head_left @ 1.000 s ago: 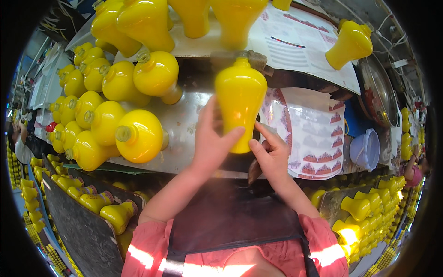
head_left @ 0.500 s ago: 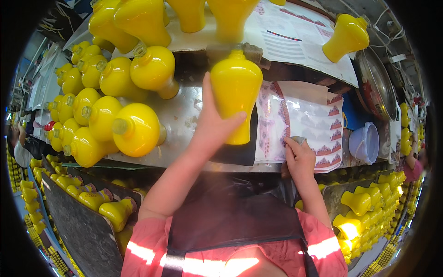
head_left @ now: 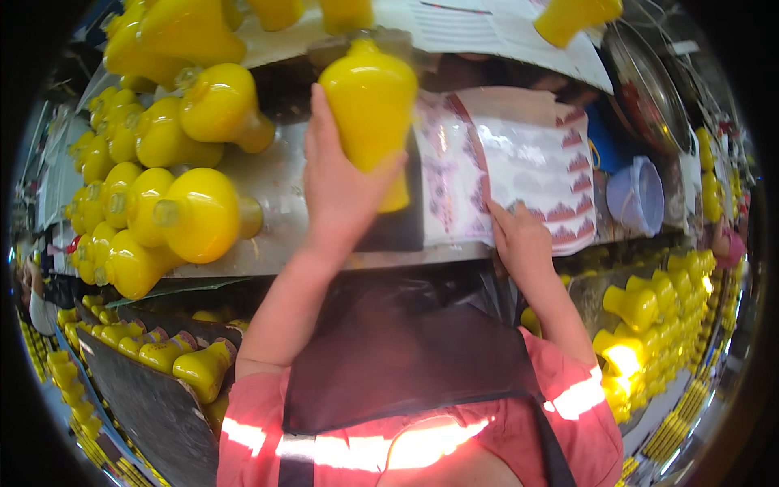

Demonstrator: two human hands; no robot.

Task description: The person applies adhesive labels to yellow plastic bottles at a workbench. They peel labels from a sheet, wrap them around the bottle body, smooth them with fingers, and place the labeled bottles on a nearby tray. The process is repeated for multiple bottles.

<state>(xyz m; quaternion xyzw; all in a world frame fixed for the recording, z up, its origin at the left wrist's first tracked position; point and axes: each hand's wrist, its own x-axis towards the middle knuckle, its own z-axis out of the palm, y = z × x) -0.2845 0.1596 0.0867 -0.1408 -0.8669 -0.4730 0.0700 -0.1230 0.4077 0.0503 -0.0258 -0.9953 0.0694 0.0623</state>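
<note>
the left hand [head_left: 337, 187] had its grip closed around a yellow vase [head_left: 369, 105] at upper centre, its visible side plain. the right hand [head_left: 522, 235] touched patterned sheets [head_left: 523, 154], its grip too unclear to tell. rim-patterned vases [head_left: 200, 369] at lower left looked further along.

head-worn fisheye looks down on the workbench [head_left: 280, 177]
</note>
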